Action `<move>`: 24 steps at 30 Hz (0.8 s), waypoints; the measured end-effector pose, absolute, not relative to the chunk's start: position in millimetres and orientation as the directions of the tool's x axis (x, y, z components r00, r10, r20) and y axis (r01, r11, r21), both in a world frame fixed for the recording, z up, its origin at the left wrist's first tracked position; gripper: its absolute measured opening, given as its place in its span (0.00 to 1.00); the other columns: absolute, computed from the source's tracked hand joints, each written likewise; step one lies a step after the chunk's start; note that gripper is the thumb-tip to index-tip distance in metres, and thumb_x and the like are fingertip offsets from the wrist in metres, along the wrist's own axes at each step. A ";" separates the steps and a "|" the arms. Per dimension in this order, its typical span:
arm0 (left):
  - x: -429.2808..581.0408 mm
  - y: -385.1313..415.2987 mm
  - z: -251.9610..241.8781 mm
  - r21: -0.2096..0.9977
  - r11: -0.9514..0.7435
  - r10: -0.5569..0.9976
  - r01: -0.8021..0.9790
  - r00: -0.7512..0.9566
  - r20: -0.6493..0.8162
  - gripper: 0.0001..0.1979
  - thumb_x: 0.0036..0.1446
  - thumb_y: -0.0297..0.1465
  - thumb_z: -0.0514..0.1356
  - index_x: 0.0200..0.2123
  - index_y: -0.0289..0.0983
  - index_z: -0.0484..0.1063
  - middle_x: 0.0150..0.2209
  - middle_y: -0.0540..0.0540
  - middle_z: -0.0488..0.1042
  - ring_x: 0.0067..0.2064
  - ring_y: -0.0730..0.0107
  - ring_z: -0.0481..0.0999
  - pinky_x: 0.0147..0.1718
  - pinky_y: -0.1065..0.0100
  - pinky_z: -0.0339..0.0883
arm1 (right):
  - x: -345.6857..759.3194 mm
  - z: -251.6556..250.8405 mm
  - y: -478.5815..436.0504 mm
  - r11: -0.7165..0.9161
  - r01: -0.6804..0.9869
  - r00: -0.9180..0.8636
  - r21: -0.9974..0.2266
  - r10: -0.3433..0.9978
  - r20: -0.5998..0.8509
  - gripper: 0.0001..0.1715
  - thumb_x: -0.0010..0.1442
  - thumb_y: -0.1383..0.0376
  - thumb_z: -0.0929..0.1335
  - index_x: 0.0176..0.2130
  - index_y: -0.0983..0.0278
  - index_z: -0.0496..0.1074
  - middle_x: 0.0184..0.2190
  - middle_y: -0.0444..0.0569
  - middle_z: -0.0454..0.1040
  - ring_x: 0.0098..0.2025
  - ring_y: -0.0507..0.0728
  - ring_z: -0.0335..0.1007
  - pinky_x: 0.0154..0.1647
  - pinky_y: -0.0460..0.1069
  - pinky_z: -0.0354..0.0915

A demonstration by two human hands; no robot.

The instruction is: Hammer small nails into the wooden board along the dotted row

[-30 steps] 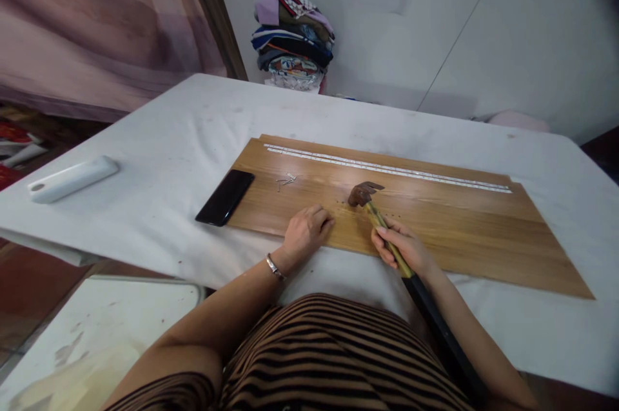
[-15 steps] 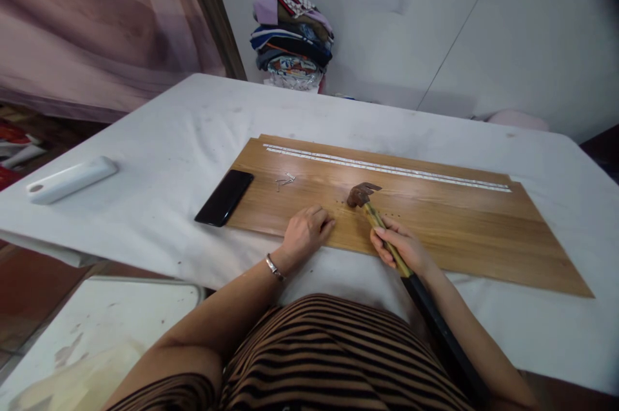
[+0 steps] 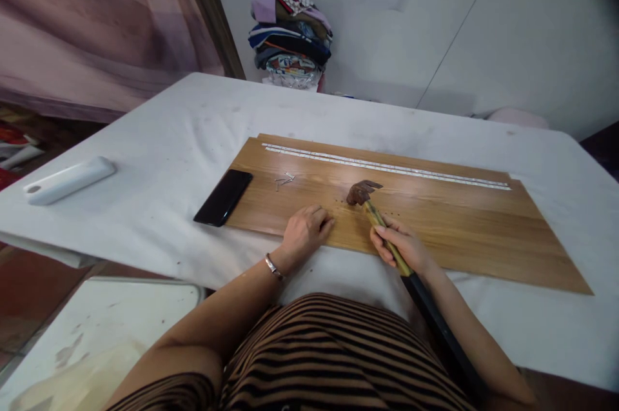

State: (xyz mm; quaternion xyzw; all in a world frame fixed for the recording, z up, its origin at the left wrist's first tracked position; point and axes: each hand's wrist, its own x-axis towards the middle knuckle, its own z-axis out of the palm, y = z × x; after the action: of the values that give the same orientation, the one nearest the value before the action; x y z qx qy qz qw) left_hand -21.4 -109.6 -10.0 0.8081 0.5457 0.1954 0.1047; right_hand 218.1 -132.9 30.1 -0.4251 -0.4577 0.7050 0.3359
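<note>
A claw hammer (image 3: 363, 193) with a rusty brown head and a yellow and black handle is in my right hand (image 3: 397, 243). My fingers wrap round the yellow part of its handle. The hammer's head is at the wooden board (image 3: 464, 230), its claw pointing right. On the board's near edge rests my left hand (image 3: 307, 230), loosely curled, with nothing seen in it. Small dark marks lie in a row on either side of the hammer head. Left of centre, several nails (image 3: 285, 179) lie loose on the board.
A black phone (image 3: 223, 197) lies over the board's left end. Two white measuring strips (image 3: 387, 168) run along its far side. The white-covered table (image 3: 159, 140) also bears a white handheld object (image 3: 70, 180). Folded cloths (image 3: 290, 30) are stacked by the wall; a white stool (image 3: 159, 308) stands lower left.
</note>
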 end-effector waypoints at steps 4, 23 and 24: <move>-21.4 -109.5 -10.7 0.384 -0.379 0.924 0.842 0.323 0.204 0.10 0.66 0.34 0.58 0.32 0.38 0.73 0.32 0.47 0.72 0.37 0.68 0.72 0.36 0.68 0.62 | 217.3 28.0 -132.4 -0.356 -0.074 -0.419 -0.931 0.858 -0.295 0.20 0.59 0.50 0.69 0.30 0.60 0.61 0.15 0.35 0.62 0.12 0.45 0.50 0.11 0.41 0.50; -21.5 -109.8 -10.1 0.395 -0.404 0.913 0.825 0.336 0.232 0.09 0.66 0.33 0.58 0.33 0.38 0.73 0.33 0.47 0.73 0.37 0.68 0.73 0.37 0.68 0.62 | 217.9 26.3 -132.5 -0.354 -0.072 -0.408 -0.933 0.864 -0.296 0.20 0.59 0.50 0.69 0.29 0.60 0.62 0.15 0.36 0.62 0.13 0.45 0.49 0.11 0.42 0.49; -21.5 -109.9 -9.7 0.393 -0.406 0.912 0.825 0.338 0.233 0.09 0.66 0.33 0.58 0.33 0.38 0.73 0.33 0.47 0.73 0.37 0.68 0.73 0.37 0.68 0.62 | 217.8 25.8 -132.3 -0.354 -0.072 -0.412 -0.932 0.862 -0.296 0.20 0.59 0.50 0.69 0.29 0.60 0.62 0.16 0.36 0.62 0.13 0.45 0.49 0.11 0.42 0.49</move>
State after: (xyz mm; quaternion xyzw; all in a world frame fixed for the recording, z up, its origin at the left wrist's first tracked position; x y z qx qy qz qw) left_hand -21.5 -109.9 -9.7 0.8114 0.5352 0.2114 0.1029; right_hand 217.8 -132.3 25.8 -0.4286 -0.4609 0.7025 0.3323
